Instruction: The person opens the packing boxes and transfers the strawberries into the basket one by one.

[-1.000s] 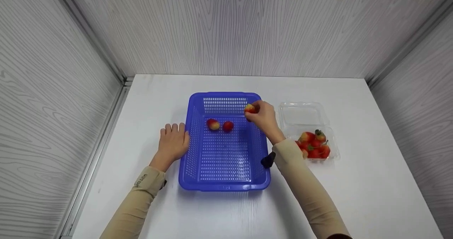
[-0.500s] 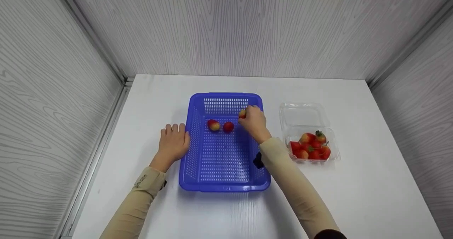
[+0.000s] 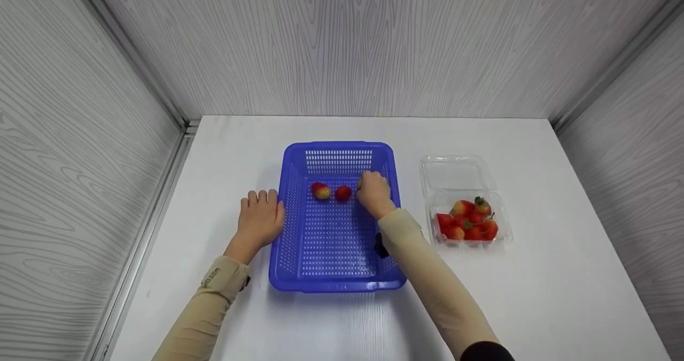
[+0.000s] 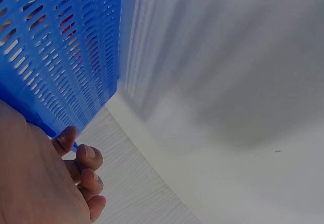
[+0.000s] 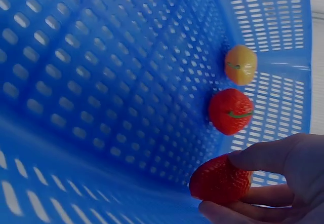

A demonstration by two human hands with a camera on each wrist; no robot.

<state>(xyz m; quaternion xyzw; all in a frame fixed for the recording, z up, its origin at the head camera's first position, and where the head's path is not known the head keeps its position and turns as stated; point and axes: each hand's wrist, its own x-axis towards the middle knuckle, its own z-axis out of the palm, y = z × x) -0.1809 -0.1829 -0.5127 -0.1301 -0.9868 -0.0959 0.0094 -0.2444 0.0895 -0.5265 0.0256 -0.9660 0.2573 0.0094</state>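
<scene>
In the head view my right hand (image 3: 374, 192) reaches down inside a blue plastic basket (image 3: 337, 285), near its right wall. Seen from the right wrist, its thumb and fingers pinch a red strawberry (image 5: 220, 180), close over the basket floor; the hand covers it in the head view. Two more strawberries lie to its left: a round red one (image 3: 343, 193) and a red-and-yellow one (image 3: 320, 190). My left hand (image 3: 259, 218) rests at the basket's left rim, thumb against it, with fingers loosely bent beside the outer wall in the left wrist view.
Right of the basket, a hinged clear plastic box (image 3: 457, 173) lies with its lid back. Its near half holds several strawberries (image 3: 470, 221), some with green stems. The white table (image 3: 556, 297) is bordered by grey wood-grain panels (image 3: 342, 46) at the back and sides.
My right hand has moved left and down into the basket with the strawberry, which is now hidden behind the hand in the head view. The left hand stays at the rim.
</scene>
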